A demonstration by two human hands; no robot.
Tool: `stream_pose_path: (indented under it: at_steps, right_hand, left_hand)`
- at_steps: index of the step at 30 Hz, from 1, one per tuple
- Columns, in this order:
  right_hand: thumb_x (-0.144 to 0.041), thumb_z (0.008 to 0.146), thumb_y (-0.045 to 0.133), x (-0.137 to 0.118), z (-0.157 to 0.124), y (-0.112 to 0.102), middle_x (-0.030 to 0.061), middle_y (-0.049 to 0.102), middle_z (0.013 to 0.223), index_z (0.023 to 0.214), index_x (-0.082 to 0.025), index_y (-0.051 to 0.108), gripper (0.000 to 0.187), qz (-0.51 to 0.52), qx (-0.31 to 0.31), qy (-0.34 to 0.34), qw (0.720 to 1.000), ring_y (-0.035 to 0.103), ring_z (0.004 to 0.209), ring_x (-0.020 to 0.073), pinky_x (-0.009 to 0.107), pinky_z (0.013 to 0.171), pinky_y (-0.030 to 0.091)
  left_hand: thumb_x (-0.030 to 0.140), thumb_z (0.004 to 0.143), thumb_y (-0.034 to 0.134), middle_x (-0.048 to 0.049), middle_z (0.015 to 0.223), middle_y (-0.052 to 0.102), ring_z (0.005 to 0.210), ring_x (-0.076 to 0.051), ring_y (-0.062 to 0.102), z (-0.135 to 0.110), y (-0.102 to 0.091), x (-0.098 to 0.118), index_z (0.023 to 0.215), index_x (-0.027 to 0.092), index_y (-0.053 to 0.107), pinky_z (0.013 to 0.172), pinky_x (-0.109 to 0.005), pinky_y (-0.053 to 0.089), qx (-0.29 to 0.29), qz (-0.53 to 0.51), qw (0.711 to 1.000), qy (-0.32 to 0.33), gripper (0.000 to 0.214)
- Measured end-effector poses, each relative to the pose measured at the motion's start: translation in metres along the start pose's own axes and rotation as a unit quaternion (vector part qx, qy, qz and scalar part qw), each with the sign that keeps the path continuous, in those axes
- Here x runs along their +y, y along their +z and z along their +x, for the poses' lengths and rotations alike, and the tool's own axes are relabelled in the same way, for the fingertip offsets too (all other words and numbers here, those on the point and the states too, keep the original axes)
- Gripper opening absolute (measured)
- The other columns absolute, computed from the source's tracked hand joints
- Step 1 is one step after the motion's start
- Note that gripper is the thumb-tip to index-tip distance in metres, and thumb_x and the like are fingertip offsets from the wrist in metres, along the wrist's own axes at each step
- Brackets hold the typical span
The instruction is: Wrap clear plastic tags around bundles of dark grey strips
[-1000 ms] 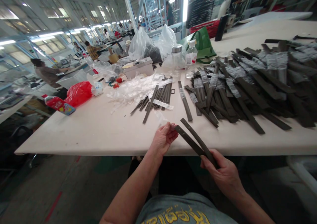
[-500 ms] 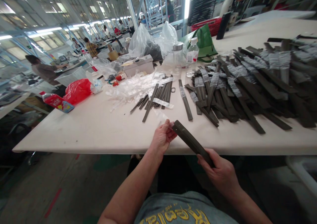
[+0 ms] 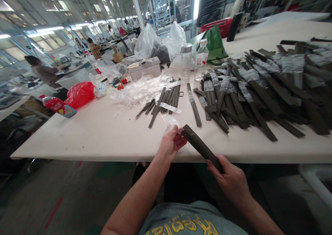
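Head view: the left hand (image 3: 171, 145) pinches the upper end of a dark strap (image 3: 201, 146) and the right hand (image 3: 231, 177) is clamped on its lower end, with the strap held over the front edge of the white surface (image 3: 77, 138). A small bunch of straps (image 3: 166, 101) lies at 12 o'clock, and a big heap of banded straps (image 3: 259, 89) lies at 2 o'clock.

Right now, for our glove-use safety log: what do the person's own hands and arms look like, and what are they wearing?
The left hand and right hand are both bare, with no gloves. The forearms show no sleeves, and I can make out no watch or ring. Below them is a grey T-shirt with yellow lettering.
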State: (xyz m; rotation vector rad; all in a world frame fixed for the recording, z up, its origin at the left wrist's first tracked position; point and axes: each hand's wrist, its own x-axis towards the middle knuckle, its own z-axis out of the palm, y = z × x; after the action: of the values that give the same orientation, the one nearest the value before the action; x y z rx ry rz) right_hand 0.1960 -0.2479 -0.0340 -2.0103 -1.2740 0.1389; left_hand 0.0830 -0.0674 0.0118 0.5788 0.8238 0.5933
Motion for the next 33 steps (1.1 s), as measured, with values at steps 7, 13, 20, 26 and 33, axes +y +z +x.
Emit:
stream_pose_path:
  at_steps: [7,13,20,26,33]
  right_hand:
    - [-0.046,0.090,0.046,-0.007,0.008,-0.001,-0.0002,0.065,0.062,0.090,-0.021,0.061,0.029,0.027,-0.017,0.017,0.999,0.061,0.052,0.0180,0.027,0.053,0.043]
    - [-0.047,0.090,0.047,-0.009,0.015,-0.004,-0.0007,0.066,0.062,0.085,-0.021,0.060,0.029,0.058,-0.017,0.054,0.997,0.060,0.052,0.0169,0.026,0.054,0.043]
    - [-0.044,0.090,0.050,-0.011,0.011,-0.008,-0.0025,0.065,0.061,0.084,-0.021,0.061,0.026,0.078,0.003,0.013,0.997,0.060,0.050,0.0142,0.023,0.052,0.044]
    - [-0.040,0.094,0.046,-0.007,0.007,0.001,-0.0020,0.063,0.057,0.090,-0.017,0.063,0.028,-0.010,0.051,-0.075,0.996,0.059,0.045,0.0139,0.024,0.048,0.040]
    - [-0.034,0.095,0.047,-0.002,0.008,0.007,-0.0004,0.062,0.056,0.093,-0.015,0.065,0.027,-0.105,0.084,-0.156,0.979,0.059,0.046,0.0149,0.026,0.050,0.034]
  left_hand:
    - [0.047,0.059,0.082,-0.0051,0.073,0.070,0.065,-0.016,0.065,-0.001,0.001,-0.002,0.075,0.014,0.065,0.067,-0.028,0.050,-0.001,0.022,0.999,0.036,0.040]
    - [0.038,0.080,0.065,-0.0088,0.082,0.073,0.073,-0.017,0.068,-0.004,0.002,0.004,0.085,0.014,0.069,0.066,-0.025,0.050,0.011,-0.015,1.000,0.005,0.025]
    - [0.035,0.080,0.067,-0.0057,0.078,0.072,0.069,-0.013,0.066,-0.004,0.006,0.007,0.080,0.014,0.069,0.065,-0.023,0.049,0.020,-0.033,0.999,0.013,0.022]
    - [0.037,0.073,0.073,-0.0038,0.071,0.070,0.063,-0.012,0.063,-0.001,0.006,0.004,0.075,0.015,0.066,0.065,-0.024,0.049,0.026,-0.038,0.999,0.021,0.024]
    - [0.040,0.072,0.074,-0.0084,0.083,0.073,0.076,-0.017,0.068,-0.001,0.006,0.004,0.087,0.013,0.070,0.072,-0.027,0.051,0.003,-0.014,0.999,0.045,0.032]
